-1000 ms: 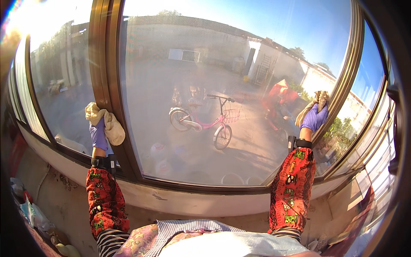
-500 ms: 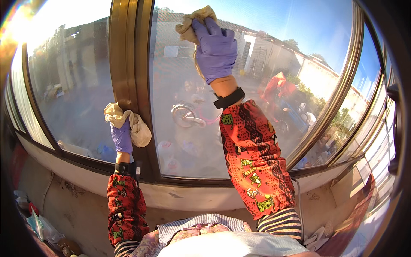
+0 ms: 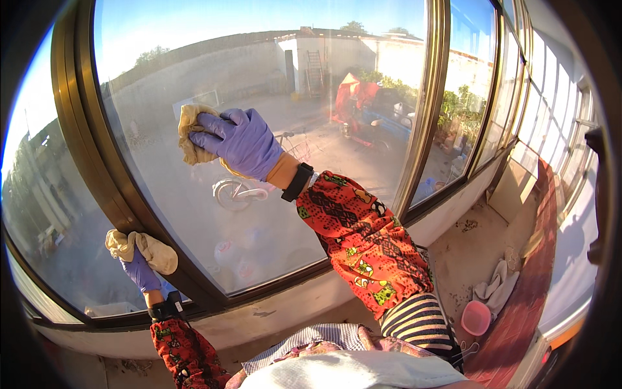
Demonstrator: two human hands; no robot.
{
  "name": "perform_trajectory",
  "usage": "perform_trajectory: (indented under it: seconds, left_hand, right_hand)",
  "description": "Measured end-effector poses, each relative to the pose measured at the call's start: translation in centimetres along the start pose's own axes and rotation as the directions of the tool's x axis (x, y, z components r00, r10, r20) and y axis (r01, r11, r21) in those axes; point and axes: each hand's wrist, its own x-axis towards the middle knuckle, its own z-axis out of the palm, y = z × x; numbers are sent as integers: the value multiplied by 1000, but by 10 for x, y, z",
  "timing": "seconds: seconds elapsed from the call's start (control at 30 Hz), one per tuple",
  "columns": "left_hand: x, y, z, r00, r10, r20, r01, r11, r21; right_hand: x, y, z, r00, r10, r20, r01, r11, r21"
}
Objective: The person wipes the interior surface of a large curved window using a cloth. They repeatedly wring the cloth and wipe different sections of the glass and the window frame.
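My right hand (image 3: pixel 245 144), in a purple glove, is closed on a bunched beige cloth (image 3: pixel 197 134) and presses it to the large glass pane (image 3: pixel 272 84) near its left side. Lower left, my left hand (image 3: pixel 139 269), gloved the same way, grips a second beige cloth (image 3: pixel 155 253). That cloth lies against the foot of the brown window frame post (image 3: pixel 107 155); the fingers are partly hidden by its folds. Red patterned sleeve covers and black wristbands are on both arms. A hazy film dulls parts of the glass.
Below the window runs a pale sill wall (image 3: pixel 285 318). At right on the floor are a pink basin (image 3: pixel 476 318), a grey cloth (image 3: pixel 495 288) and a cardboard panel (image 3: pixel 512 189). Through the glass show a bicycle (image 3: pixel 236 193) and a red-covered vehicle (image 3: pixel 356 97).
My right hand has wiped down along the pane with its cloth, from near the top to mid-height. The view has turned right, bringing the pink basin into sight. My left hand stays by the post.
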Motion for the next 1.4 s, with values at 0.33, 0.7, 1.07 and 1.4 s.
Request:
perform_trajectory:
  seconds: [0.33,0.7,1.07,1.4]
  left_hand:
    - [55,-92,-54,987,143,77,-155,971,181]
    - [90,-139,-110,990,33,136,-53,988,148]
    - [40,-69,-48,993,118,11,-119,983,138]
    - [-7,75,38,998,-55,7,55,990,-128]
  right_hand:
    - [-134,178,-78,975,213,-56,-219,966,-137]
    - [-235,315,-107,741,617,-266,-669,708,-224]
    - [-236,260,-80,213,958,-192,-866,276,418]
    - [-45,144,-35,801,520,-298,-566,819,-91]
